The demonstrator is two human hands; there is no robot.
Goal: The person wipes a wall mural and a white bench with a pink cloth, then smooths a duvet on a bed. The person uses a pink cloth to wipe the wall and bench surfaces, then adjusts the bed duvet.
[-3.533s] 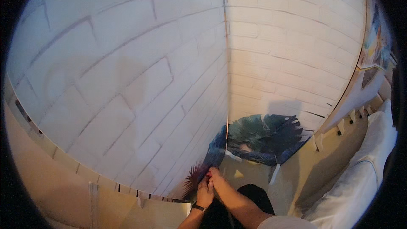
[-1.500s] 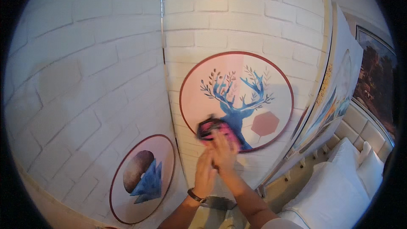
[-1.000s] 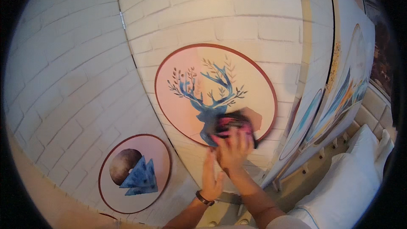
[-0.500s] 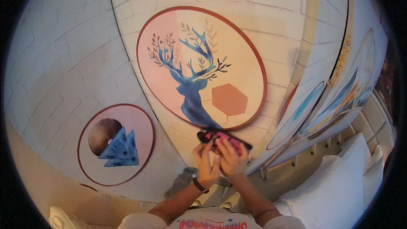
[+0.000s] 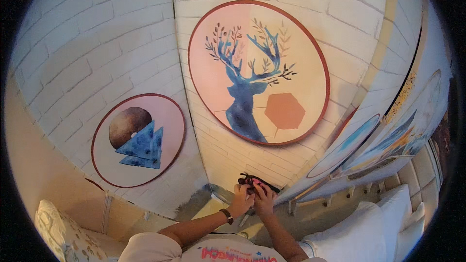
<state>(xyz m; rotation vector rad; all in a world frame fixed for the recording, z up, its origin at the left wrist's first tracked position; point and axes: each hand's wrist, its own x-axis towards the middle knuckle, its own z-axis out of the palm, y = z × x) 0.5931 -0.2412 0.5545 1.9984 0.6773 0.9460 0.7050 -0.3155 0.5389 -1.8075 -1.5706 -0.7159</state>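
Observation:
Low in the middle of the head view, both of my hands are around a small black-and-pink item (image 5: 257,181). Thin black loops or straps stick out at its upper left, and a dark edge runs down to its right; its kind does not show clearly. My left hand (image 5: 240,203), with a dark band on the wrist, grips its left part with bent fingers. Close beside it, my right hand (image 5: 263,202) has its fingers curled over the right part. The fingers hide much of the item's lower side.
Ahead stands a brick-patterned wall with a round deer picture (image 5: 245,102) and a smaller round picture (image 5: 138,140) to the left. White pillows (image 5: 361,228) lie at the lower right, next to a padded headboard. A patterned cushion (image 5: 60,228) sits at the lower left.
The view has shifted, so the large wall picture sits further right. My hands and the item are lower in the picture, still together, and more of the item's loops show.

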